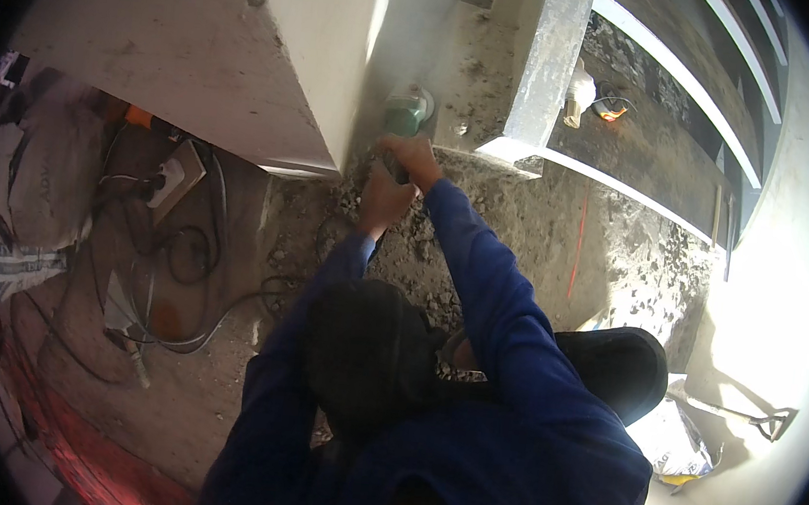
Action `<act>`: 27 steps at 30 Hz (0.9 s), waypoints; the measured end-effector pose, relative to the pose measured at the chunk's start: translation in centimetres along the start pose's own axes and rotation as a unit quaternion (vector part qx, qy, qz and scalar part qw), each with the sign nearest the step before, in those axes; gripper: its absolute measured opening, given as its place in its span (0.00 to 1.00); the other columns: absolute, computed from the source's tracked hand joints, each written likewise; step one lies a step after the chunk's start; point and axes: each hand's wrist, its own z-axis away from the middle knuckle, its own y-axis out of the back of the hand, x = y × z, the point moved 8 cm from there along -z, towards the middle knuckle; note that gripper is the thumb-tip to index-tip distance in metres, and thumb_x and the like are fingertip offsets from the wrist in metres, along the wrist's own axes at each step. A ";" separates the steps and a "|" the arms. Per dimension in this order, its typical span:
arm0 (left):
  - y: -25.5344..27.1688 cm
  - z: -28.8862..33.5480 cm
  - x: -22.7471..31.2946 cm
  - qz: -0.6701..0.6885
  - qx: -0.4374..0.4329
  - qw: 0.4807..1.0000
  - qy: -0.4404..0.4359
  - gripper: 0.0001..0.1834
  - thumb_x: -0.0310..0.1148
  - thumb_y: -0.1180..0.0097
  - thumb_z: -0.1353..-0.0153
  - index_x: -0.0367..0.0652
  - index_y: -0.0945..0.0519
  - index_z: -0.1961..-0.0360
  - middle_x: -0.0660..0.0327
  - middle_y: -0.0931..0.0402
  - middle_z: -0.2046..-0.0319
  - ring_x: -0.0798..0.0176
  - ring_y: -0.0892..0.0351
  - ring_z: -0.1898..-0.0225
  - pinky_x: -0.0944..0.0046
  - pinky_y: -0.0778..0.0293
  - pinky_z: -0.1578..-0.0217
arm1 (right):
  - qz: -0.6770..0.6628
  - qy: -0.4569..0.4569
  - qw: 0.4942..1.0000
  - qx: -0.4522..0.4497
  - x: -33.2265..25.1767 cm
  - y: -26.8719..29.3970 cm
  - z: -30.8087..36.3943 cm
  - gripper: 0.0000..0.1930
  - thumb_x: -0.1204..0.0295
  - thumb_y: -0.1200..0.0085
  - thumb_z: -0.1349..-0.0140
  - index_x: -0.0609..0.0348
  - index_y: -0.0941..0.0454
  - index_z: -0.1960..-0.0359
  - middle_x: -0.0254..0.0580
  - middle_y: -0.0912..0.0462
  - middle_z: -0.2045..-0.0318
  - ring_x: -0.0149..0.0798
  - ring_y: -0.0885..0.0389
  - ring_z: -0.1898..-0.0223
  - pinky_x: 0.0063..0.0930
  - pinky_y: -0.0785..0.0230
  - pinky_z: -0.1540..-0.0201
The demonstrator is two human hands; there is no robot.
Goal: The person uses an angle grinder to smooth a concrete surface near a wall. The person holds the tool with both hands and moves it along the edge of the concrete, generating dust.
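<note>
The green grinder (404, 116) is gripped by both hands, right hand (414, 160) ahead of left hand (385, 201), presumably for steadiness; it is held between pillar (322, 43) and step (484, 86).

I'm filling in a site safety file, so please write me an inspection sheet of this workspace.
Surface: brown ground, strewn with grey rubble
Job's things: green power tool, inside a recess
Clutter: beige sack at left, white sack at right
Hands: left hand and right hand, both bare, gripping the tool
Cables: dark cables looped loosely at left
Surroundings: pale wall at upper left; haze beyond the tool
</note>
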 end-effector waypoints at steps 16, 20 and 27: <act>-0.8 -4.7 -0.4 -0.065 -0.013 0.998 0.011 0.42 0.42 0.30 0.53 0.24 0.34 0.43 0.33 0.21 0.53 0.34 0.19 0.50 0.45 0.23 0.50 | 0.004 -0.031 0.999 0.014 -0.4 0.9 -4.6 0.19 0.64 0.30 0.47 0.73 0.16 0.65 0.42 0.16 0.71 0.35 0.19 0.73 0.31 0.26 0.70; -0.8 -3.5 -0.5 -0.040 0.018 0.999 -0.030 0.43 0.45 0.31 0.51 0.23 0.35 0.43 0.33 0.22 0.51 0.34 0.19 0.49 0.45 0.23 0.49 | -0.045 -0.011 0.999 -0.002 -0.2 0.4 -3.6 0.19 0.64 0.30 0.47 0.72 0.16 0.66 0.42 0.16 0.71 0.35 0.19 0.73 0.31 0.25 0.71; -0.7 -1.7 -2.2 -0.006 0.017 0.997 -0.072 0.46 0.49 0.32 0.47 0.24 0.37 0.40 0.30 0.24 0.48 0.33 0.21 0.45 0.43 0.25 0.47 | -0.037 -0.033 0.999 0.004 0.6 -0.6 -0.3 0.18 0.65 0.30 0.47 0.72 0.16 0.66 0.42 0.16 0.71 0.34 0.18 0.73 0.30 0.26 0.71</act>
